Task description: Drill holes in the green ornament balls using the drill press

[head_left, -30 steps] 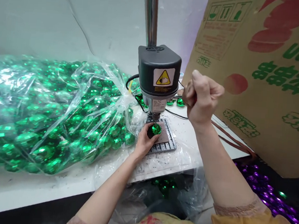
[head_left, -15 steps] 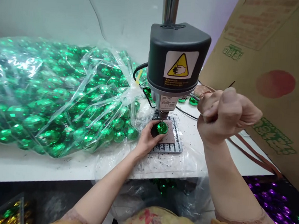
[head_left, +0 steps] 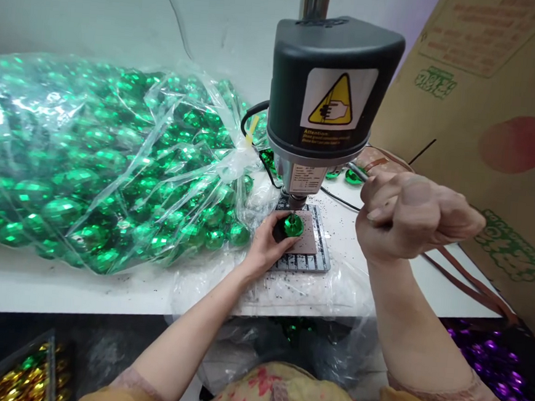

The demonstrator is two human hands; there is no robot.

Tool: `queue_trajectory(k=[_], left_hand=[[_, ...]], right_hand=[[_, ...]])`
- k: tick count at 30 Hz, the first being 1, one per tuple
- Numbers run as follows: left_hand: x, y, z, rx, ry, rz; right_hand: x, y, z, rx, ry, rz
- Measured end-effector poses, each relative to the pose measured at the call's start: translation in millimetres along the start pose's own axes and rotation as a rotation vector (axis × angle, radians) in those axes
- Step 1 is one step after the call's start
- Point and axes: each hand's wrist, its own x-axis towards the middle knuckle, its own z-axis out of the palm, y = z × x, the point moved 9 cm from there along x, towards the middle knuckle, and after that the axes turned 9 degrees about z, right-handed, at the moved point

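My left hand pinches a shiny green faceted ball between thumb and fingers. It holds the ball on a pinkish-brown pad on the grey slotted base plate of a small drill press. The chuck is directly above the ball; whether the bit touches it I cannot tell. My right hand is closed in a fist around the feed lever at the machine's right side. Most of the lever is hidden by the fingers. A thin black rod sticks up behind that hand.
A big tied clear bag of green balls fills the table's left side. At right stands a cardboard box. Dark shavings dot the white table. Gold balls lie below left, purple ones below right. A black cable runs behind.
The view has shifted slightly, so the drill head looks larger. My right hand appears farther right, with more of the black rod showing. My left hand still holds the ball in place.
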Motion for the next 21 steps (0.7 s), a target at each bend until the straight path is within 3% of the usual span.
queue_trajectory(k=[5, 14, 21], left_hand=[[0, 0, 0.1, 0.012, 0.001, -0.019], [1, 3, -1.0, 0.019, -0.002, -0.018], [1, 0, -0.4, 0.001, 0.001, -0.024]], right_hand=[[-2, 1, -1, -0.088, -0.061, 0.023], [-8, -1, -2, -0.037, -0.063, -0.122], [-16, 4, -6, -0.065, -0.115, -0.072]])
